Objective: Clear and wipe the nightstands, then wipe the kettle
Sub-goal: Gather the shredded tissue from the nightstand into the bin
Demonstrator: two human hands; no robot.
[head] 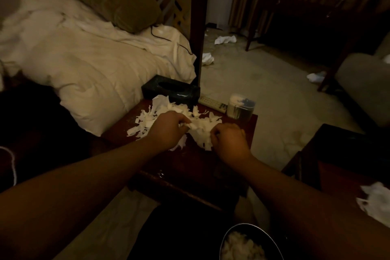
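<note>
The torn tissue scraps (pixel 202 121) lie heaped on the far half of the nightstand (pixel 190 164), spilling toward 10 o'clock from the heap's middle, with loose bits near the edge by the bed. They look feather-light, soft and limp, so I'd judge they weigh nothing but scatter at the least draught or sweep; a pinch would only lift a few, so gathering them from both sides into 1 wad and scooping underneath seems the best hold.

The left hand (pixel 168 127) sits at 9 o'clock of the heap, knuckles up, fingers curled and bunching scraps at its fingertips. The right hand (pixel 229 140) sits at 4 o'clock, curled into a loose fist that grips the thick white clump. Both forearms reach in from the near side, wrists low over the wood, the 2 hands close together with paper between them.

At 12 o'clock stands a dark tissue box (pixel 171 89), and at 2 o'clock a remote control (pixel 213 103) just beside a clear lidded container (pixel 240 107). A round bin (pixel 251 243) holding white waste waits at 6 o'clock, below the nightstand
</note>
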